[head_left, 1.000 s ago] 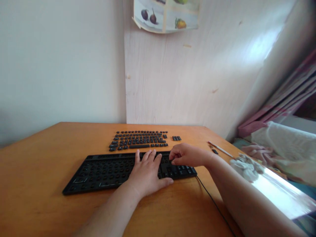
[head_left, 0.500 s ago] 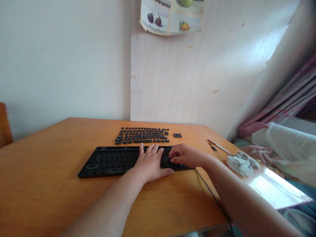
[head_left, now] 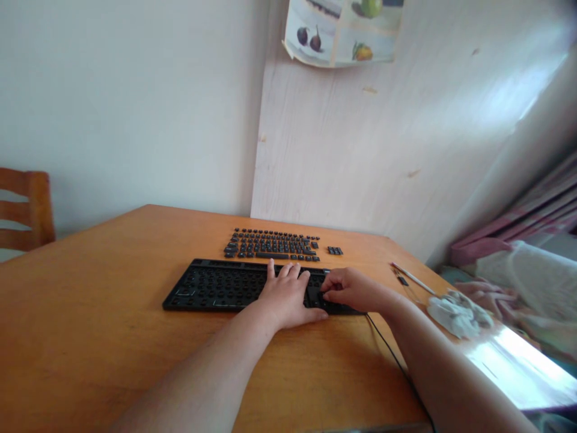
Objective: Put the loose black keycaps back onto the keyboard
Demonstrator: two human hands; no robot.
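Observation:
A black keyboard (head_left: 216, 287), most of its keys off, lies on the wooden table. My left hand (head_left: 288, 296) rests across it with fingers spread, the thumb pointing right along the near edge. Over the keyboard's right end, my right hand (head_left: 346, 287) is closed, its thumb and fingertips drawn together at the number-pad area. Whatever may be between those fingertips is hidden. Behind the keyboard, loose black keycaps (head_left: 273, 246) are laid out in rows, with a smaller cluster of keycaps (head_left: 335, 250) to their right.
A black cable (head_left: 393, 353) runs from the keyboard past my right forearm over the table's (head_left: 112, 337) near edge. To the right lie a thin pale stick (head_left: 417, 280), a small dark piece (head_left: 402, 281), crumpled white material (head_left: 456, 314) and a glossy sheet (head_left: 518, 364). A wooden chair (head_left: 39, 207) stands left.
My view has swung left, so everything appears farther right and more of the chair shows. Both hands keep nearly the same places on the keyboard.

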